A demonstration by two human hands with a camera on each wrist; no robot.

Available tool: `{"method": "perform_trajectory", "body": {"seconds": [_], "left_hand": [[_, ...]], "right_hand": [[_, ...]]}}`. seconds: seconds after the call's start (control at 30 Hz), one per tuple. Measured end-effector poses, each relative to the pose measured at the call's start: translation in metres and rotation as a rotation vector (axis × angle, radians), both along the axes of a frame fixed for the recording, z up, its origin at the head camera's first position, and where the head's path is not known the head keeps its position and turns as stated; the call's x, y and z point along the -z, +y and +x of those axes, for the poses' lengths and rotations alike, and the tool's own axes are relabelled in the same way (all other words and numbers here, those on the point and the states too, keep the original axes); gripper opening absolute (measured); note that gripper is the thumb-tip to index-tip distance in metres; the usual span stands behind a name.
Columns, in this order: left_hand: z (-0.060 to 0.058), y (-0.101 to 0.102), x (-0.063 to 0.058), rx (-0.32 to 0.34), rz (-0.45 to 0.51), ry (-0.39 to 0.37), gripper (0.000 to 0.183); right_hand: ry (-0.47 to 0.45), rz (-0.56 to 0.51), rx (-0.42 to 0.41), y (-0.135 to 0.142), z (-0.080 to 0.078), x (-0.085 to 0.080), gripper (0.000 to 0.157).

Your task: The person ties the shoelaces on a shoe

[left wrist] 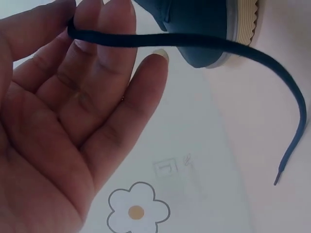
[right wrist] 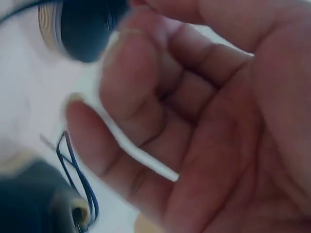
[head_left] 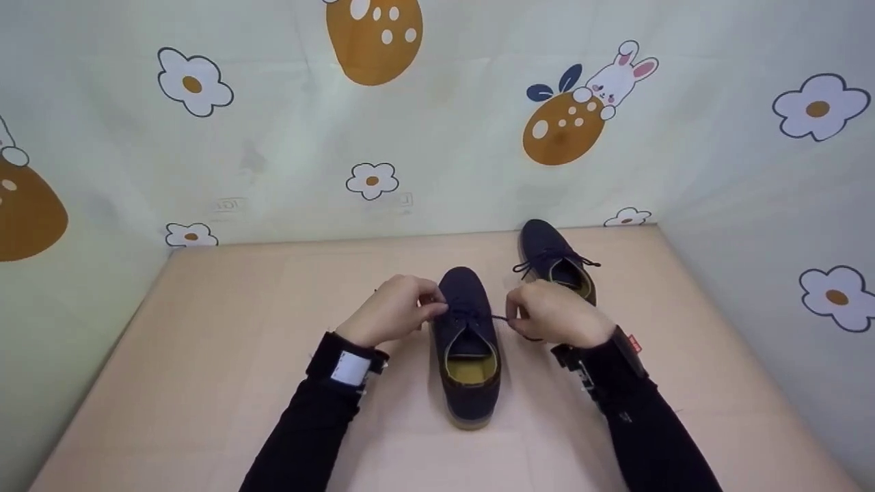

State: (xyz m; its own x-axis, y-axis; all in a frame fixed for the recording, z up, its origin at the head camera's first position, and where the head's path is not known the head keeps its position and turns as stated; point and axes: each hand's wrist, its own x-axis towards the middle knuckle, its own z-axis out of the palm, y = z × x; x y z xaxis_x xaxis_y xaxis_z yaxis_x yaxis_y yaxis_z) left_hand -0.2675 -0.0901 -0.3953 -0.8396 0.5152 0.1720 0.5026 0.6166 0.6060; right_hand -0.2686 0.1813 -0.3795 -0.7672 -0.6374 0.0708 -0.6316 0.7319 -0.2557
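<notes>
A dark navy lace-up shoe point(head_left: 472, 403) with a yellow lining stands on the table, its toe facing away. On its left side my left hand point(head_left: 396, 311) pinches a shoelace point(left wrist: 194, 41) between thumb and fingertips; in the left wrist view the loose end curves off to the right and down to its tip. To the right of the shoe, my right hand point(head_left: 564, 314) pinches the other lace end point(head_left: 500, 318), stretched out sideways from the eyelets. In the right wrist view the fingers are curled and the pinch point lies at the top edge, partly hidden.
The matching shoe point(head_left: 540, 236), its lace tied in a bow, stands farther back on the right, partly behind my right hand. A pale table point(head_left: 273, 396) lies beneath. Patterned curtains point(head_left: 287, 150) enclose it at the back and both sides.
</notes>
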Motion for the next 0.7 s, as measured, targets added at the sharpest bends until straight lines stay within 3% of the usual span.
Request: {"method": "perform_trajectory", "body": {"seconds": [0.13, 0.23, 0.43, 0.57, 0.7], "left_hand": [[0.001, -0.004, -0.003, 0.000, -0.019, -0.005, 0.008], [0.001, -0.004, -0.003, 0.014, -0.029, -0.015, 0.009], [0.001, 0.001, -0.001, 0.044, -0.017, -0.023, 0.010], [0.000, 0.002, 0.000, 0.052, -0.025, -0.018, 0.010], [0.000, 0.001, -0.001, 0.058, -0.034, -0.004, 0.010]], "right_hand": [[-0.008, 0.011, 0.120, 0.015, -0.001, -0.008, 0.011], [-0.012, 0.000, 0.158, 0.021, 0.000, -0.011, 0.008], [0.022, -0.052, 0.051, 0.004, 0.004, -0.005, 0.018], [0.066, -0.026, -0.018, -0.013, 0.005, 0.004, 0.009], [0.079, 0.013, -0.028, -0.016, 0.004, 0.009, 0.008]]}}
